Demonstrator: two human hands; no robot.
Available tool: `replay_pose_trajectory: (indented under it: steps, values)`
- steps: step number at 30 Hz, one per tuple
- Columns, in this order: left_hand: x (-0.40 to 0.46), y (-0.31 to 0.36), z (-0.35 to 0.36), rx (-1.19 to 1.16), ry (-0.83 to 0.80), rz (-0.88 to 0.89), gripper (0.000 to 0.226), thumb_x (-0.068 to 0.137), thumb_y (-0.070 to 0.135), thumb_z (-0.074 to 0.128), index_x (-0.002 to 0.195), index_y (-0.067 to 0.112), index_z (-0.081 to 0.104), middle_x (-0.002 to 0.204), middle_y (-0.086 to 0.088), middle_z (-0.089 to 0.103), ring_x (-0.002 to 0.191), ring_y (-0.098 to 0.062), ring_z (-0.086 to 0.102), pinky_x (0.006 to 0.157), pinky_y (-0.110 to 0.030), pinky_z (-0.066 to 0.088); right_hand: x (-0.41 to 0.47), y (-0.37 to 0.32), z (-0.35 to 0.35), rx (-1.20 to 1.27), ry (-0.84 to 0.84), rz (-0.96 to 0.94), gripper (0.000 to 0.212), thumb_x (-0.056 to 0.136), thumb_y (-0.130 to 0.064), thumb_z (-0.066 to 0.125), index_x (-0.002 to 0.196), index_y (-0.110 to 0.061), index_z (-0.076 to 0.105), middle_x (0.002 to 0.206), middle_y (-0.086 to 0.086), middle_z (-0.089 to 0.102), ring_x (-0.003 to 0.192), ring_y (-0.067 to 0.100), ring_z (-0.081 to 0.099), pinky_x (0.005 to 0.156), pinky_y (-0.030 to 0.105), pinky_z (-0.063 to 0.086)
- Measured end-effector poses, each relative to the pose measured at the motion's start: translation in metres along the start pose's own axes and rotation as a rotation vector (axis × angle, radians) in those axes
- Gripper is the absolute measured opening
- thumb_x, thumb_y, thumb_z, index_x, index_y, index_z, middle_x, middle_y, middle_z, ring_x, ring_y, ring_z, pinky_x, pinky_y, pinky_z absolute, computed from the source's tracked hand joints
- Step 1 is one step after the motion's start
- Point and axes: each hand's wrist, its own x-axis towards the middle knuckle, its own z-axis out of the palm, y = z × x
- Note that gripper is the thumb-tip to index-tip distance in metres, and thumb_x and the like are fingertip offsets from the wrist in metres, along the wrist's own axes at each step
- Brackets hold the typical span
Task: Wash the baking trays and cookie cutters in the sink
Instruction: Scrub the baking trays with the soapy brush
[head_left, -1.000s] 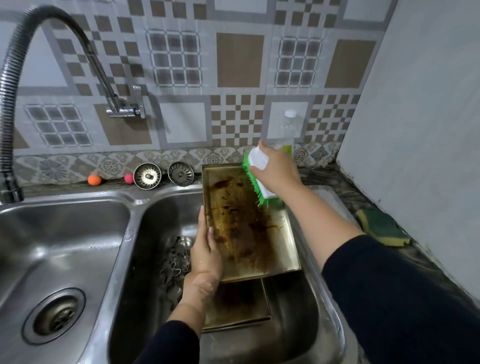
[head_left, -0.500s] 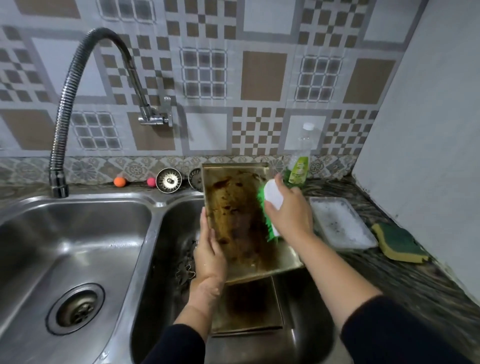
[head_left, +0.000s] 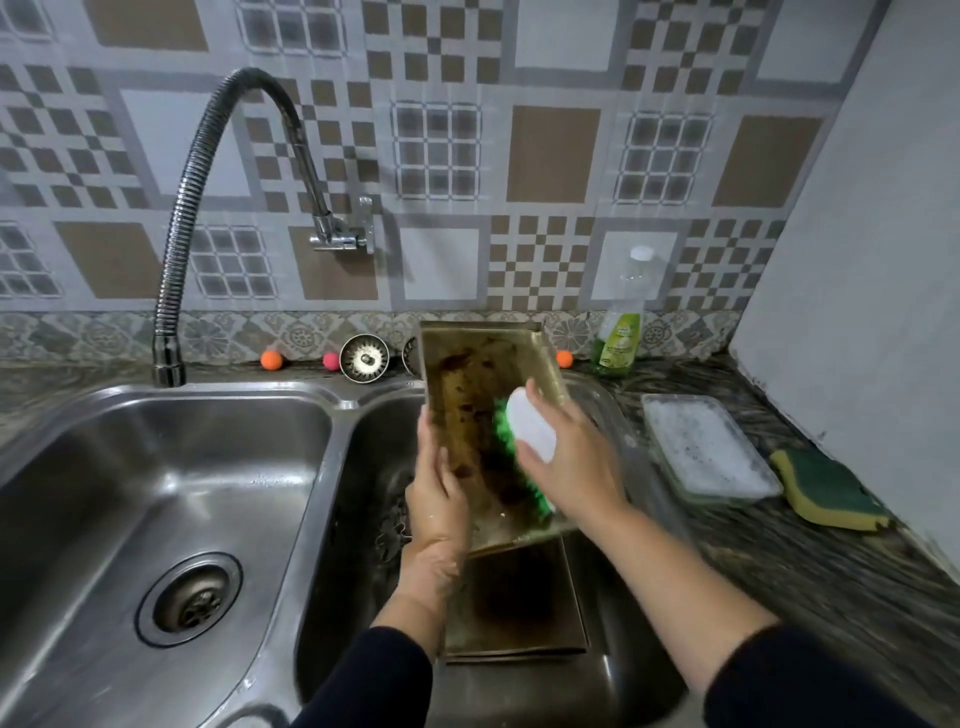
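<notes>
A stained metal baking tray (head_left: 470, 395) stands tilted over the right sink basin (head_left: 358, 519), its far end leaning on the back rim. My left hand (head_left: 439, 499) grips its left edge. My right hand (head_left: 574, 462) holds a white scrub brush (head_left: 530, 431) whose green bristles press on the tray's dirty inside. A second dark tray (head_left: 514, 603) lies flat in the basin beneath. Metal cookie cutters (head_left: 392, 535) show at the basin bottom left of my wrist, partly hidden.
The left basin (head_left: 171, 499) with its drain sits under the flexible faucet (head_left: 208, 171). A dish soap bottle (head_left: 621, 322), a clear tub of white powder (head_left: 706, 447) and a green-yellow sponge (head_left: 826, 488) sit on the right counter. Strainers (head_left: 363, 358) and small balls line the back ledge.
The brush has travelled down the tray from its far end toward the middle. My head has lifted, so more wall and counter show. My left hand keeps its hold.
</notes>
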Motion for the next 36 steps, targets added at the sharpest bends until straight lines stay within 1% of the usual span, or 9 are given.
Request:
replay_pose_trajectory:
  steps: [5, 10, 13, 18, 22, 27, 30, 33, 36]
  values:
    - [-0.015, 0.016, 0.026, -0.041, -0.110, 0.084, 0.054, 0.099, -0.003, 0.031, 0.147, 0.021, 0.026, 0.145, 0.007, 0.036, 0.133, 0.001, 0.032, 0.106, -0.004, 0.023, 0.072, -0.014, -0.031, -0.070, 0.139, -0.007, 0.066, 0.091, -0.037, 0.056, 0.149, -0.033, 0.025, 0.129, 0.007, 0.051, 0.111, 0.027, 0.053, 0.083, 0.034, 0.046]
    - [0.001, 0.012, 0.012, -0.061, -0.012, 0.038, 0.050, 0.100, 0.001, 0.032, 0.146, 0.019, 0.031, 0.143, 0.008, 0.039, 0.132, 0.001, 0.035, 0.104, -0.002, 0.025, 0.005, -0.029, -0.011, -0.060, -0.008, -0.054, 0.068, 0.091, -0.039, 0.053, 0.149, -0.042, 0.016, 0.123, -0.002, 0.047, 0.099, 0.018, 0.055, 0.073, 0.025, 0.041]
    - [0.004, 0.003, -0.003, -0.029, 0.014, -0.034, 0.050, 0.101, 0.006, 0.034, 0.146, 0.028, 0.030, 0.138, 0.016, 0.041, 0.122, 0.015, 0.038, 0.101, -0.005, 0.029, -0.042, -0.032, 0.005, -0.002, -0.104, -0.124, 0.067, 0.092, -0.040, 0.051, 0.149, -0.043, 0.016, 0.120, -0.006, 0.045, 0.095, 0.017, 0.057, 0.076, 0.027, 0.047]
    - [-0.017, 0.015, 0.010, -0.024, -0.102, 0.029, 0.055, 0.098, -0.003, 0.035, 0.143, 0.030, 0.028, 0.131, 0.029, 0.038, 0.114, 0.029, 0.035, 0.099, 0.001, 0.026, 0.028, -0.051, -0.013, -0.003, 0.053, -0.067, 0.064, 0.093, -0.037, 0.052, 0.149, -0.039, 0.019, 0.124, -0.001, 0.047, 0.080, 0.010, 0.049, 0.059, 0.019, 0.037]
    - [-0.015, 0.028, 0.016, -0.080, -0.070, -0.006, 0.048, 0.101, 0.005, 0.034, 0.144, 0.026, 0.034, 0.128, 0.030, 0.040, 0.112, 0.025, 0.035, 0.093, 0.006, 0.027, 0.058, -0.066, -0.022, -0.028, 0.093, -0.052, 0.064, 0.094, -0.036, 0.051, 0.150, -0.035, 0.020, 0.126, 0.004, 0.049, 0.084, 0.015, 0.054, 0.065, 0.021, 0.040]
    - [0.008, 0.023, -0.014, -0.085, 0.054, -0.120, 0.046, 0.102, 0.013, 0.036, 0.143, 0.036, 0.036, 0.113, 0.026, 0.055, 0.095, 0.022, 0.051, 0.086, -0.003, 0.039, -0.036, -0.055, 0.012, 0.055, -0.079, -0.131, 0.068, 0.092, -0.039, 0.052, 0.148, -0.044, 0.013, 0.121, -0.005, 0.046, 0.093, 0.018, 0.058, 0.078, 0.031, 0.049]
    - [0.003, 0.018, -0.017, -0.082, 0.017, -0.125, 0.047, 0.102, 0.013, 0.036, 0.144, 0.035, 0.036, 0.129, 0.013, 0.055, 0.110, 0.014, 0.051, 0.103, -0.020, 0.040, -0.039, -0.053, 0.014, 0.071, -0.004, -0.147, 0.068, 0.091, -0.038, 0.053, 0.149, -0.041, 0.017, 0.121, -0.003, 0.048, 0.094, 0.021, 0.060, 0.079, 0.035, 0.051]
    - [-0.009, 0.024, -0.001, -0.076, -0.048, -0.043, 0.047, 0.101, 0.005, 0.035, 0.144, 0.024, 0.036, 0.136, 0.016, 0.043, 0.114, 0.024, 0.040, 0.101, -0.003, 0.029, 0.015, -0.062, 0.004, 0.072, 0.118, -0.043, 0.066, 0.093, -0.038, 0.053, 0.149, -0.038, 0.019, 0.128, 0.002, 0.049, 0.095, 0.021, 0.060, 0.071, 0.027, 0.049]
    - [-0.016, 0.031, 0.012, -0.070, -0.054, -0.013, 0.046, 0.101, 0.005, 0.035, 0.144, 0.022, 0.036, 0.134, 0.020, 0.040, 0.117, 0.022, 0.034, 0.095, 0.006, 0.025, 0.058, -0.064, -0.014, 0.001, 0.157, 0.063, 0.064, 0.095, -0.039, 0.050, 0.151, -0.033, 0.018, 0.138, 0.008, 0.047, 0.112, 0.026, 0.056, 0.083, 0.031, 0.048]
